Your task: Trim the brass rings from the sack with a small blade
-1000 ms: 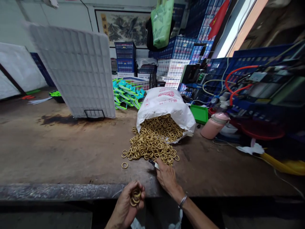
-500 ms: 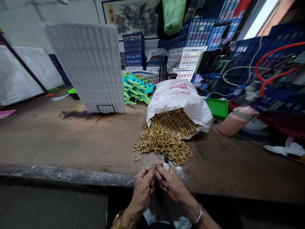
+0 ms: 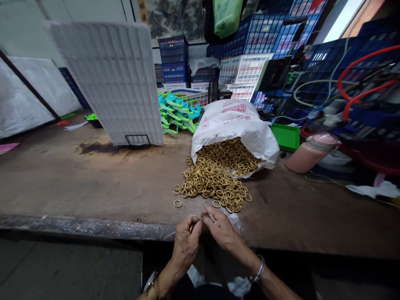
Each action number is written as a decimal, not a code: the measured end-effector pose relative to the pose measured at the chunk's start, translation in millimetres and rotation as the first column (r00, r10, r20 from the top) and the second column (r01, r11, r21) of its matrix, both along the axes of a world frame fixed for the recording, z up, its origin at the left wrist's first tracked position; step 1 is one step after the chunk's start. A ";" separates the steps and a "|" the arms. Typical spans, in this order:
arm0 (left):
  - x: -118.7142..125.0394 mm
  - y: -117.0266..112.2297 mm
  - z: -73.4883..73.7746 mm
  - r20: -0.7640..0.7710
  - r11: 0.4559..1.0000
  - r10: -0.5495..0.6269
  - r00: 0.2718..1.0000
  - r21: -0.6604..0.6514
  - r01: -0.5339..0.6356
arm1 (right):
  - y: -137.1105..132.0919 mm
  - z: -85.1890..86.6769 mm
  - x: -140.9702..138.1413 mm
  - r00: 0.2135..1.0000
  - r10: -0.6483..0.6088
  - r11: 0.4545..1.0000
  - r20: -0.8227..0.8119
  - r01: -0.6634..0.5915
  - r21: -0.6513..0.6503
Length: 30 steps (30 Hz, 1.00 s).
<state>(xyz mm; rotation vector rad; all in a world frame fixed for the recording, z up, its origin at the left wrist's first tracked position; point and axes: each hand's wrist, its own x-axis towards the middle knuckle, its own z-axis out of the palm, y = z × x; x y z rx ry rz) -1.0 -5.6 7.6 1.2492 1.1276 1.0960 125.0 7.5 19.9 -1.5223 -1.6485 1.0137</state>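
Head view: my left hand (image 3: 186,241) pinches a brass ring (image 3: 191,228) by its rim, probably stiff, light and slick, while my right hand (image 3: 222,231) grips a thin blade (image 3: 208,213), ring pile (image 3: 215,183) at 12 o'clock.

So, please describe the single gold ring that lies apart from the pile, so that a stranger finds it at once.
Find the white sack lying open on the brown workbench; gold rings spill from its mouth into a pile. Off the pile's near left corner, just beyond the left hand, one ring lies flat on bare wood, touching no other, unlike the heaped ones.
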 end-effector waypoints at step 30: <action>1.2 -2.3 -6.7 0.253 0.943 0.012 0.967 -0.324 0.073 | -15.3 -29.4 4.8 0.833 0.135 0.971 0.537 -0.219 0.095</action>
